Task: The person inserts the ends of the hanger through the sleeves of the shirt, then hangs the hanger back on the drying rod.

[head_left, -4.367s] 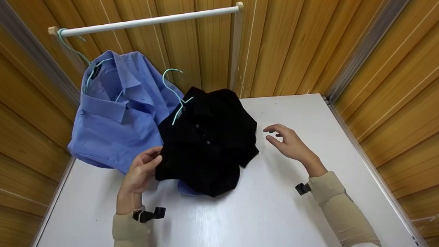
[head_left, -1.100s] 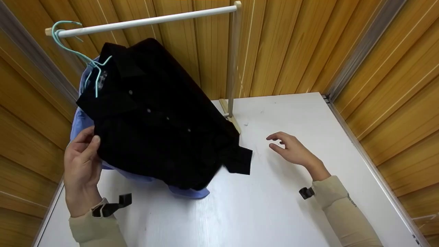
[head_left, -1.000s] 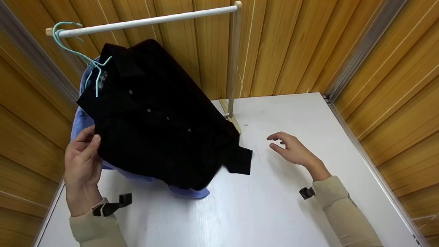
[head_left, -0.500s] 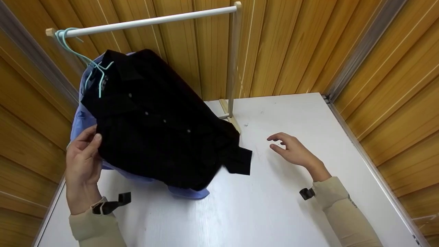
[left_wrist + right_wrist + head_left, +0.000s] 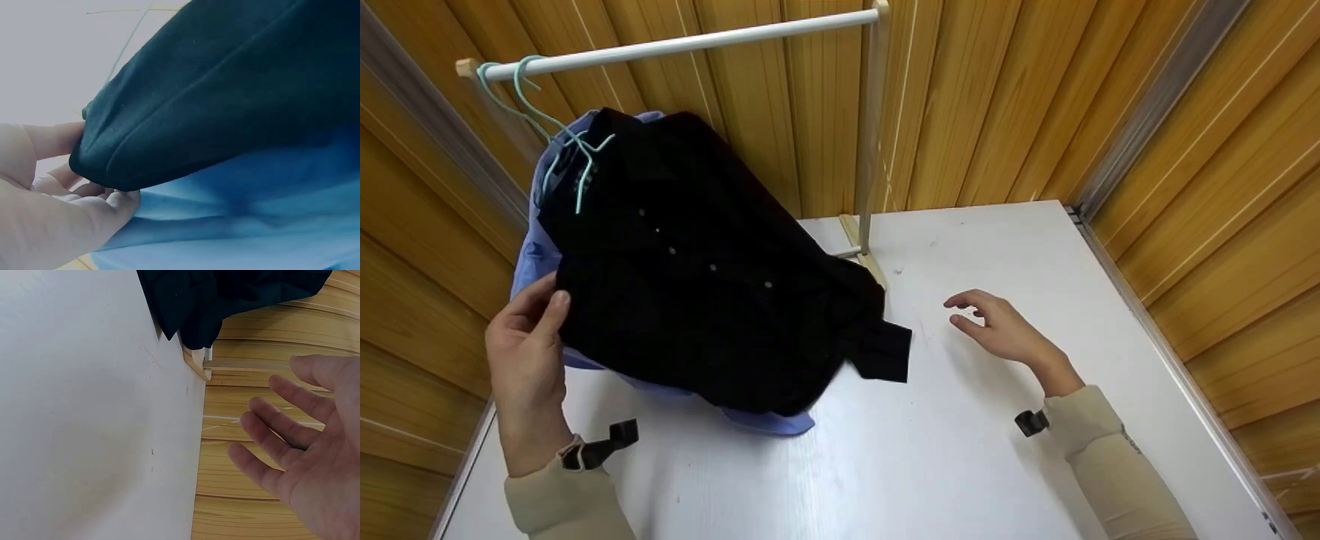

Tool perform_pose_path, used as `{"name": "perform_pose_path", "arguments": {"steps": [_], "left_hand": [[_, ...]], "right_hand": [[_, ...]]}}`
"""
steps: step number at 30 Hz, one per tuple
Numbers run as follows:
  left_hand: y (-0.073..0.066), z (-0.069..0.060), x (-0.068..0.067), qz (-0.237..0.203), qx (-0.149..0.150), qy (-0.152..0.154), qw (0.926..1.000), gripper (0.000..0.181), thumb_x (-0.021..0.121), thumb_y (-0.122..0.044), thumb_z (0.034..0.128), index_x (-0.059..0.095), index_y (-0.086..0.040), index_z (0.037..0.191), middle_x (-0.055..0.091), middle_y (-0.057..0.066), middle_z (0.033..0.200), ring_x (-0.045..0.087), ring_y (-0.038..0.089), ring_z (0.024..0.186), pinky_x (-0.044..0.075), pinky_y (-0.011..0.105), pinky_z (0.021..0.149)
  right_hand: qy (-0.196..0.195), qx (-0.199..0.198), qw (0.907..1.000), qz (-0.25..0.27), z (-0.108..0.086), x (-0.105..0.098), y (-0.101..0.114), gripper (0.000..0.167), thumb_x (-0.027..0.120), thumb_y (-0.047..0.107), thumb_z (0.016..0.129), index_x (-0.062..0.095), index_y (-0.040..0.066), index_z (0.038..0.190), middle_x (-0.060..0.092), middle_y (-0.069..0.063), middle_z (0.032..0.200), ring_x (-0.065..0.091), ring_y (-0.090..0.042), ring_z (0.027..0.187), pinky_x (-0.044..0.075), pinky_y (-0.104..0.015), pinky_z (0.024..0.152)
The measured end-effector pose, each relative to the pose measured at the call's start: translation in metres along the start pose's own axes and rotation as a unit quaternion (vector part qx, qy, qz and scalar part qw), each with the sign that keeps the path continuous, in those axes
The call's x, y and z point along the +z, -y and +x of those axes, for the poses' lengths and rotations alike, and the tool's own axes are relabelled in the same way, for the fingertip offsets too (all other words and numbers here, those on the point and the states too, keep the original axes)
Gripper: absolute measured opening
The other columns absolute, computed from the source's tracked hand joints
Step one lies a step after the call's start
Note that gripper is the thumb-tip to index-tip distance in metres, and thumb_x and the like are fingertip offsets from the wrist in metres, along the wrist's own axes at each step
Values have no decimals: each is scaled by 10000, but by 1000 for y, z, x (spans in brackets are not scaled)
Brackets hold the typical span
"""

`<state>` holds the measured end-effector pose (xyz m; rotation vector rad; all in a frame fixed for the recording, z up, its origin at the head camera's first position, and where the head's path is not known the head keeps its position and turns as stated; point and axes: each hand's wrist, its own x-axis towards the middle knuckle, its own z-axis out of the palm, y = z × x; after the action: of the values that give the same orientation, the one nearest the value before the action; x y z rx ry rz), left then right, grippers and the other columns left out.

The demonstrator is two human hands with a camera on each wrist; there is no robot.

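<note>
A black button-up shirt (image 5: 682, 270) on a light-green wire hanger (image 5: 556, 124) hangs in front of a blue shirt (image 5: 536, 259). The black shirt's hanger hook goes over the white rod (image 5: 697, 45), just right of the blue shirt's hook. At the black shirt's left shoulder edge in the head view, my left hand (image 5: 529, 360) holds the cloth between thumb and fingers; the left wrist view shows the dark cloth (image 5: 185, 107) between them. My right hand (image 5: 997, 322) hovers over the table to the right, fingers loosely bent, touching nothing. Most of the blue shirt is hidden.
The rod belongs to a rack whose right post (image 5: 872, 142) stands on a wooden foot (image 5: 864, 255) near the back wall. Beneath lies a white table (image 5: 960, 450). Wood-patterned panels (image 5: 975, 97) enclose it at the back and sides.
The black shirt has gone from mid-table up and left to the rack, its hook coming down onto the rod, then shifting slightly right. My left hand moved left with it; the right barely moved.
</note>
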<state>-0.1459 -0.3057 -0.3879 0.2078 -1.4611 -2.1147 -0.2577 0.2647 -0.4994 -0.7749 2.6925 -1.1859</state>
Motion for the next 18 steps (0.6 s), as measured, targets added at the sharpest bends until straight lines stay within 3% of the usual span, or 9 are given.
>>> {"name": "perform_pose_path", "arguments": {"steps": [6, 11, 15, 18], "left_hand": [[4, -3, -7, 936, 567, -226, 9937, 245, 686, 20, 958, 711, 68, 1197, 660, 109, 1067, 556, 205, 946, 501, 195, 799], [6, -5, -8, 1096, 993, -246, 9887, 245, 702, 48, 934, 706, 98, 1174, 685, 114, 1057, 589, 212, 924, 502, 204, 823], [6, -7, -8, 1179, 1149, -313, 9859, 250, 721, 47, 920, 709, 98, 1165, 686, 115, 1055, 595, 215, 927, 499, 209, 836], [7, -10, -6, 1450, 1312, -445, 9797, 239, 712, 38, 931, 710, 95, 1163, 687, 103, 1059, 594, 214, 943, 484, 224, 846]], "right_hand": [[1, -12, 10000, -9, 0, 0, 0, 302, 619, 127, 1040, 626, -30, 1299, 640, -164, 1286, 553, -421, 1240, 440, -607, 1011], [-30, -15, 10000, -45, 0, 0, 1, 282, 626, 133, 1038, 641, 11, 1292, 646, -135, 1281, 564, -398, 1227, 443, -602, 1006], [-9, 25, 10000, -79, 1, -1, 1, 289, 619, 141, 1043, 636, 8, 1300, 639, -150, 1294, 554, -419, 1228, 437, -608, 1012], [19, 68, 9999, -93, 1, -2, 2, 298, 616, 145, 1045, 631, 5, 1308, 633, -165, 1303, 547, -433, 1232, 434, -610, 1017]]}}
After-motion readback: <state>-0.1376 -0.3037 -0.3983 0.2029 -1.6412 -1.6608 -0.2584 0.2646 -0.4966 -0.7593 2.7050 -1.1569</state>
